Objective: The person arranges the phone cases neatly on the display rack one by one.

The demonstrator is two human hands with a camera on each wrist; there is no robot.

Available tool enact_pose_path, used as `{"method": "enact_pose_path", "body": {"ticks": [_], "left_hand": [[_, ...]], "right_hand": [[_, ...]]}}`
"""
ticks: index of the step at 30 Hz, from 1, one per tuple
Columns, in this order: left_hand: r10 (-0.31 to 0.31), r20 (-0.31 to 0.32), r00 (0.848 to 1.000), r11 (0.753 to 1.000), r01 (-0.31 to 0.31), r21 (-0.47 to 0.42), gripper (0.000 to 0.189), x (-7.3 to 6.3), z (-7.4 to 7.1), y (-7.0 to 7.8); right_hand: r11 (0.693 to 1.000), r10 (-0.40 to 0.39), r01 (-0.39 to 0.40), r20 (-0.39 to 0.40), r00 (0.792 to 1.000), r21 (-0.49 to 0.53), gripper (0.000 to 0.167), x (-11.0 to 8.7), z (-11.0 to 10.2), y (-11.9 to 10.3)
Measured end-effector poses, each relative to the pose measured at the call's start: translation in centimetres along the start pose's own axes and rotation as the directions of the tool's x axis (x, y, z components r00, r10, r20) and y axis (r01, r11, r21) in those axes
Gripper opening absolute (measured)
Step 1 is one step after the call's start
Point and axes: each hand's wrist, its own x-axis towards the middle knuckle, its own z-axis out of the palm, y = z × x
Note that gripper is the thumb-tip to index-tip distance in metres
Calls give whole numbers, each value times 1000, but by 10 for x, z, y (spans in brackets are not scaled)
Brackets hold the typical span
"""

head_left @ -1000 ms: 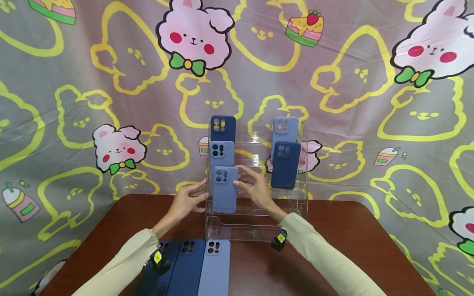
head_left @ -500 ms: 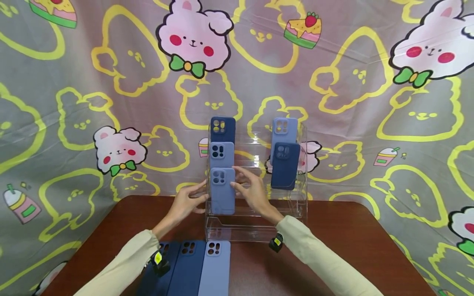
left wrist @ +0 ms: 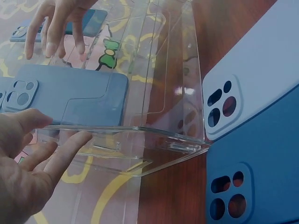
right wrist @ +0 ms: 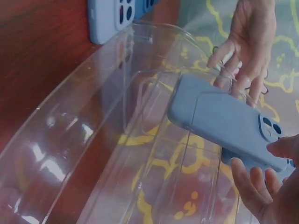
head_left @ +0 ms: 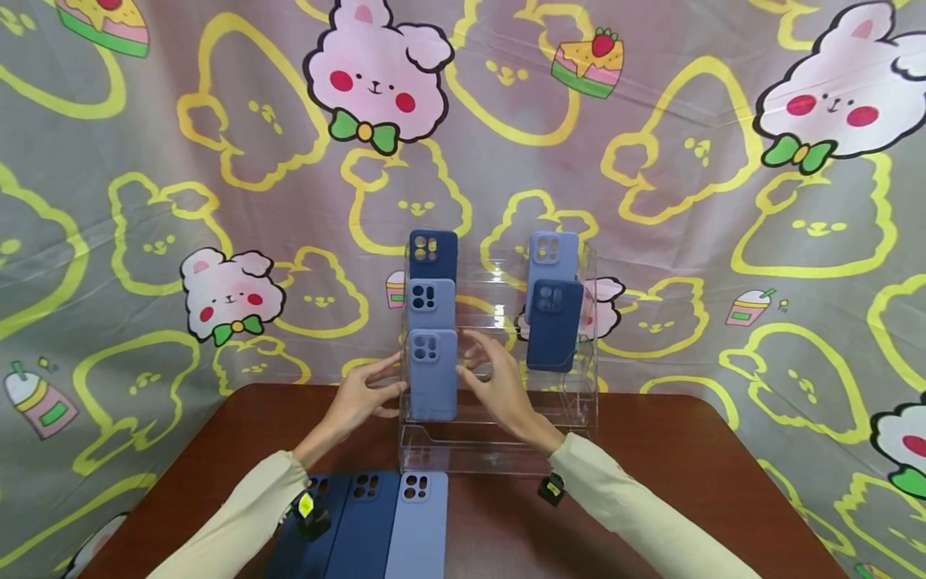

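Observation:
A light blue phone case leans upright in a lower tier at the left side of a clear acrylic stand. My right hand is just right of that case, thumb and fingers spread; in the left wrist view the right fingers hang apart from its edge. My left hand is at the stand's left side panel, fingers loosely extended and fingertips right at the clear edge. Above this case stand another light blue case and a dark blue case.
On the stand's right side are a dark blue case and a light blue case behind it. Several cases lie on the brown table in front, including a light blue one and a dark blue one. A patterned cloth hangs behind.
The light blue case has shifted slightly left and straightened against the stand's left side. My right hand followed it, then let go of its right edge. The left hand stays at the panel.

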Motion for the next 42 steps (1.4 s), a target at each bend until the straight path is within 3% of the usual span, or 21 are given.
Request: {"method": "enact_pose_path", "body": {"ticks": [12, 19, 29, 34, 39, 42], "left_hand": [[47, -18, 999, 998, -47, 29, 59, 0, 5, 2], [32, -21, 999, 999, -32, 28, 59, 0, 6, 2], [37, -23, 999, 999, -36, 39, 59, -2, 5, 3], [42, -23, 999, 999, -41, 34, 59, -1, 4, 2], [47, -26, 999, 998, -46, 32, 58, -1, 3, 0], [46, -22, 999, 998, -45, 34, 58, 0, 3, 0]], "right_hand": [[997, 23, -27, 57, 998, 71, 43, -24, 5, -11], [996, 31, -38, 80, 996, 82, 40, -33, 4, -11], [994, 52, -75, 257, 965, 81, 33, -66, 4, -9], [997, 64, -77, 366, 928, 21, 27, -80, 9, -9], [996, 79, -83, 505, 860, -14, 28, -93, 21, -11], [993, 112, -72, 574, 811, -92, 39, -104, 30, -13]]}}
